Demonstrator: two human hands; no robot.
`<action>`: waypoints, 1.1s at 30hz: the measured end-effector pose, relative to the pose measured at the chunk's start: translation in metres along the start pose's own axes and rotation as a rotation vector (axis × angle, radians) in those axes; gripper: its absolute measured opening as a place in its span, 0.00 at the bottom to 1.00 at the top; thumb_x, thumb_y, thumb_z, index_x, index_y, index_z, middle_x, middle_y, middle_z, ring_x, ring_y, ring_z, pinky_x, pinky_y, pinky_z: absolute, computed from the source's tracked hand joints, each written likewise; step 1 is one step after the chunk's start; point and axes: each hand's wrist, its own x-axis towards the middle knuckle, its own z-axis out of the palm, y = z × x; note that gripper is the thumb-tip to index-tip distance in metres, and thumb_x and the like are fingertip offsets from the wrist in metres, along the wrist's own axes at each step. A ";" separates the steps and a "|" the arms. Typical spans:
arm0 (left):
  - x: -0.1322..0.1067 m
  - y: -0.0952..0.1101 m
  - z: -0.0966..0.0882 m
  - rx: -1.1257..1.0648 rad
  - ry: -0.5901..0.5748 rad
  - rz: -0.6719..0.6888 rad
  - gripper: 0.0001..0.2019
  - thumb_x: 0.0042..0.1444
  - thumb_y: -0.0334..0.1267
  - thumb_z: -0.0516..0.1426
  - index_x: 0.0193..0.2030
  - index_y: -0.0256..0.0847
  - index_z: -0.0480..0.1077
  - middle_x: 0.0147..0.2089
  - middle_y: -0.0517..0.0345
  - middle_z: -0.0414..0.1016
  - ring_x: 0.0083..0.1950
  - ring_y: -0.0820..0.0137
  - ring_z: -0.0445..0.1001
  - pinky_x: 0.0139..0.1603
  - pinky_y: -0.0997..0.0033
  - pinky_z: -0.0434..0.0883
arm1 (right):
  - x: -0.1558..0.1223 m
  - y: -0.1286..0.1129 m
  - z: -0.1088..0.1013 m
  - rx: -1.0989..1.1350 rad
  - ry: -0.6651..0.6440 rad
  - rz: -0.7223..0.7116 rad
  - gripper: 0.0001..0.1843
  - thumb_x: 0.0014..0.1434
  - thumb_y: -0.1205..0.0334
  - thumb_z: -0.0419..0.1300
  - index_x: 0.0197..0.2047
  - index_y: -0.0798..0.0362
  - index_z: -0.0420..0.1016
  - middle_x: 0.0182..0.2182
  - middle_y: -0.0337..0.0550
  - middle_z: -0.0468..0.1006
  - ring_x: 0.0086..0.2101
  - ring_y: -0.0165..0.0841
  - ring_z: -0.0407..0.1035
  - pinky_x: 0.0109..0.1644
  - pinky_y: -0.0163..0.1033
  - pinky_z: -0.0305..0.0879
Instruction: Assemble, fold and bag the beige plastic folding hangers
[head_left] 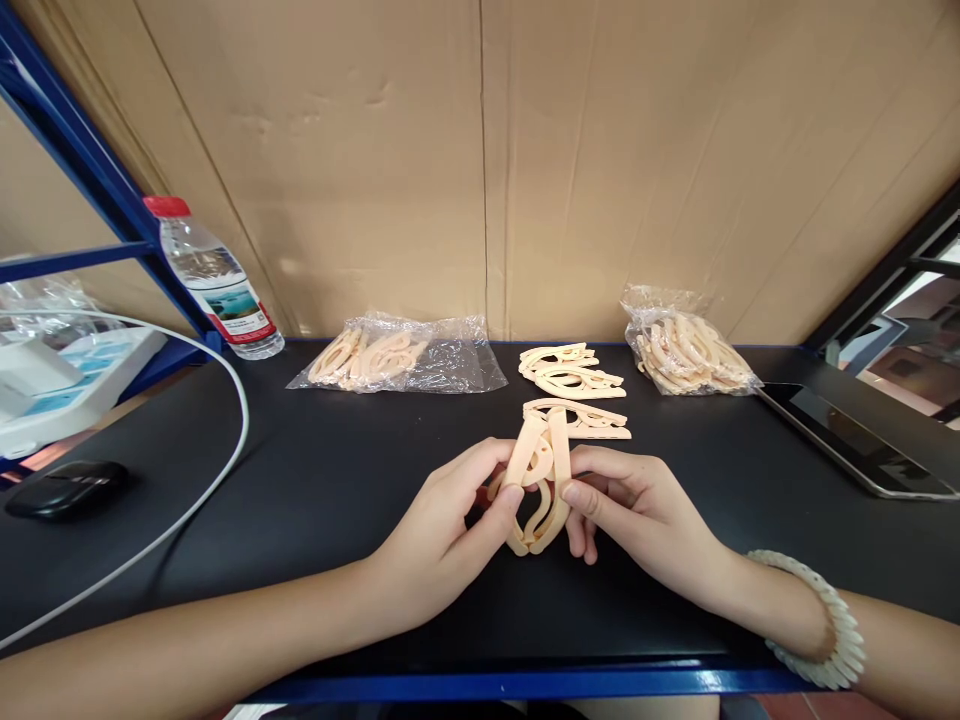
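A cream-coloured folding hanger [556, 500], folded into a narrow shape, is held upright just above the black table. My left hand [461, 520] pinches its left arm between thumb and fingers. On the other side, my right hand [637, 510] grips the right arm, thumb in front and fingertips partly hidden behind. Just beyond the hands lies another folded hanger [600, 420], partly covered by the held one. Behind that, a few more folded hangers [574, 375] lie flat in a small overlapping group.
Clear plastic bags of hangers, a left bag [465, 355] and a right bag [694, 350], lie along the cardboard wall [405, 150]. A water bottle [217, 285], black mouse [67, 490], white cable [244, 405] and power strip [97, 380] are left; a tablet [847, 430] is right.
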 end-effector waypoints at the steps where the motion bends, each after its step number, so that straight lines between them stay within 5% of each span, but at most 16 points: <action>1: 0.000 0.000 0.000 0.025 0.006 0.008 0.09 0.68 0.41 0.48 0.46 0.42 0.67 0.40 0.57 0.69 0.37 0.70 0.69 0.36 0.72 0.68 | 0.000 0.000 0.000 0.001 0.000 -0.004 0.16 0.59 0.51 0.63 0.38 0.58 0.78 0.19 0.37 0.72 0.19 0.26 0.67 0.23 0.31 0.69; 8: 0.003 -0.001 -0.002 0.080 0.042 0.036 0.09 0.67 0.40 0.49 0.42 0.42 0.69 0.37 0.58 0.67 0.36 0.70 0.66 0.36 0.72 0.66 | 0.003 0.005 -0.002 -0.011 0.038 -0.058 0.11 0.55 0.54 0.68 0.33 0.55 0.80 0.29 0.40 0.73 0.23 0.27 0.71 0.24 0.32 0.72; 15: 0.003 0.002 -0.002 0.028 -0.010 0.073 0.10 0.67 0.38 0.48 0.41 0.40 0.69 0.44 0.54 0.70 0.43 0.68 0.69 0.44 0.70 0.68 | 0.001 0.003 0.005 0.038 0.009 0.032 0.18 0.51 0.60 0.71 0.41 0.52 0.69 0.28 0.38 0.79 0.27 0.32 0.76 0.31 0.35 0.74; 25: 0.004 0.008 -0.002 0.192 -0.071 0.083 0.10 0.66 0.37 0.50 0.39 0.40 0.71 0.35 0.59 0.71 0.32 0.73 0.69 0.34 0.75 0.65 | -0.006 -0.003 -0.005 -0.244 0.108 -0.245 0.18 0.62 0.57 0.62 0.55 0.46 0.67 0.36 0.42 0.73 0.31 0.30 0.71 0.26 0.32 0.71; 29: 0.010 0.008 -0.005 0.248 -0.111 0.084 0.08 0.64 0.35 0.52 0.40 0.41 0.73 0.36 0.58 0.73 0.35 0.72 0.72 0.35 0.75 0.67 | -0.003 -0.007 -0.011 -0.401 0.066 -0.310 0.07 0.64 0.60 0.60 0.44 0.49 0.78 0.33 0.42 0.75 0.26 0.26 0.69 0.25 0.31 0.69; 33: 0.024 0.003 -0.014 0.167 -0.029 0.001 0.09 0.60 0.34 0.55 0.46 0.42 0.72 0.42 0.57 0.76 0.36 0.71 0.75 0.36 0.73 0.71 | 0.006 -0.010 -0.028 -0.298 0.155 -0.196 0.11 0.60 0.54 0.64 0.38 0.54 0.79 0.31 0.44 0.77 0.22 0.28 0.70 0.24 0.34 0.71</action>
